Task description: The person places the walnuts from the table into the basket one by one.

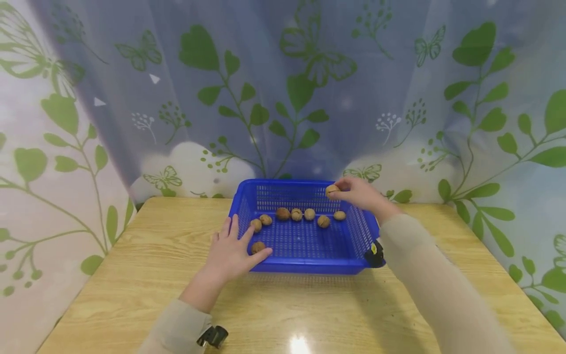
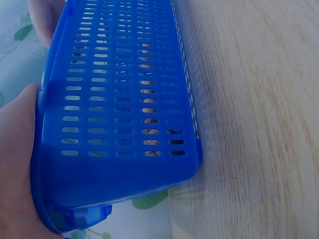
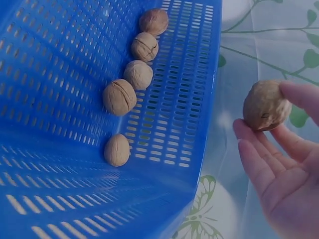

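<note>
My right hand (image 1: 360,192) pinches a walnut (image 3: 266,104) between thumb and fingertips, up by the back rim of a blue plastic basket (image 1: 305,266). Spread over the basket's front left corner, my left hand (image 1: 229,251) rests on the rim with its fingers fairly straight. One brown walnut (image 1: 258,247) lies inside, close by the left thumb and partly covered. Along the far part of the basket floor sit several more walnuts, among them a darker one (image 1: 283,214) and one with a visible seam (image 3: 119,97).
The basket stands on a light wood table (image 1: 150,255). Behind it hangs a leaf-and-butterfly patterned curtain (image 1: 274,88). A black object with a yellow mark (image 1: 374,253) is at the basket's front right corner, beside the right sleeve.
</note>
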`<state>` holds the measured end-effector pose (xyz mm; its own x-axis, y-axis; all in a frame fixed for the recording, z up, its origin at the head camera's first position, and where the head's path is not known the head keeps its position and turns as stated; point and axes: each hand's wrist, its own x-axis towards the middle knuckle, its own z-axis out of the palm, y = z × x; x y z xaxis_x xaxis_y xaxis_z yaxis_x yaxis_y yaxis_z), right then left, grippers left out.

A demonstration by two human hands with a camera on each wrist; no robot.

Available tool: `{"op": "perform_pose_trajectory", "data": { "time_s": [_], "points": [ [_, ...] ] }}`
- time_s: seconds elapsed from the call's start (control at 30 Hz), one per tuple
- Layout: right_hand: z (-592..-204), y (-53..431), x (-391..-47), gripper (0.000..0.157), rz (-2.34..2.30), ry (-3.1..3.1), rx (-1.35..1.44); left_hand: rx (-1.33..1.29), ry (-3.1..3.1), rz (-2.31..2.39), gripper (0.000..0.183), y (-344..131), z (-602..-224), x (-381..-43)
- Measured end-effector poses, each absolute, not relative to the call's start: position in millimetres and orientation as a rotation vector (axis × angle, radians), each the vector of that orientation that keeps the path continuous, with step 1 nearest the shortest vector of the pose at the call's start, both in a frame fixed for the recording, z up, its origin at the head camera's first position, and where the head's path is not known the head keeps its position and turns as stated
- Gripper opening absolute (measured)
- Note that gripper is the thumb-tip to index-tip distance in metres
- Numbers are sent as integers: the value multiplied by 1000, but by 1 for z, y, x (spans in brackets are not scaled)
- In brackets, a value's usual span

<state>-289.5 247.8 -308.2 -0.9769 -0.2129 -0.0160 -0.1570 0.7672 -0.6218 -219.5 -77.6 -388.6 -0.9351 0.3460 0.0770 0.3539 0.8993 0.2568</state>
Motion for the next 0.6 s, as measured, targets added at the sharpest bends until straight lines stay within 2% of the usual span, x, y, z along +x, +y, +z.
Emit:
{"op": "perform_pose_trajectory", "data": {
  "time_s": [0.23, 0.43, 0.6],
  "points": [
    [-308, 234, -302, 61, -893, 2850, -263, -532, -3030, -405, 89, -83, -389, -218],
    [-320, 235, -309, 56, -861, 2834, -263, -544, -3036, -410, 90, -78, -387, -218],
    [-329, 235, -312, 60, -882, 2739, -172, -542, -3029, -400, 88, -77, -389, -218]
  ]
}}
